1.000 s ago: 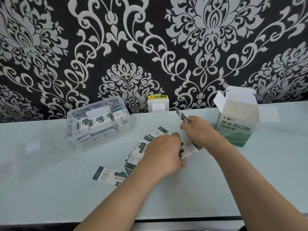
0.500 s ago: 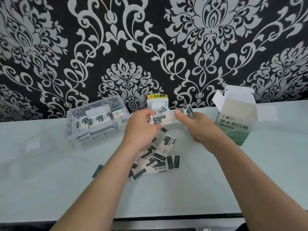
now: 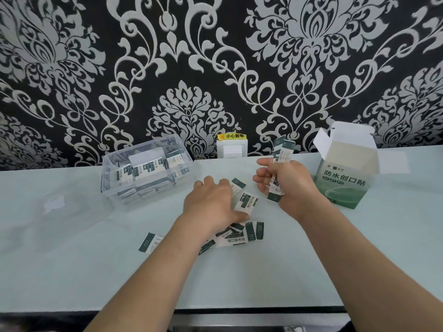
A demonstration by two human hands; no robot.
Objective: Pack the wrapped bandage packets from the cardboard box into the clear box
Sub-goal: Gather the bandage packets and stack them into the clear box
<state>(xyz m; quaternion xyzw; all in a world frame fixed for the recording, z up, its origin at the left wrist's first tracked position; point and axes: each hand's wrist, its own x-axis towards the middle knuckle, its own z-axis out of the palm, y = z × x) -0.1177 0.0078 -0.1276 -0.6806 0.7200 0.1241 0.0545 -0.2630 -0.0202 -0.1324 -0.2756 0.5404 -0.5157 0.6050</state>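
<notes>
Far to the left of the left hand, a transparent plastic lid [image 3: 55, 207] lies flat on the pale green glass worktop [image 3: 72, 271]. Closer to that hand, still on its left, stands the clear rectangular plastic box [image 3: 146, 178], with rows of packets inside. A single white-and-dark-green wrapped packet [image 3: 149, 242] lies on the worktop beside the left forearm. The left hand [image 3: 211, 204] rests palm down on a loose pile of wrapped bandage packets [image 3: 239, 236] with its fingers bent over them; whether it pinches one cannot be told. Beyond both hands, against the wall, sits a white socket cover with a yellow label [image 3: 231, 149]. The right hand [image 3: 290, 188], held above the worktop, has its fingers curled round an upright bundle of packets [image 3: 282, 152]. Just to its right stands the open white-and-green cardboard box [image 3: 345, 183], flaps up.
</notes>
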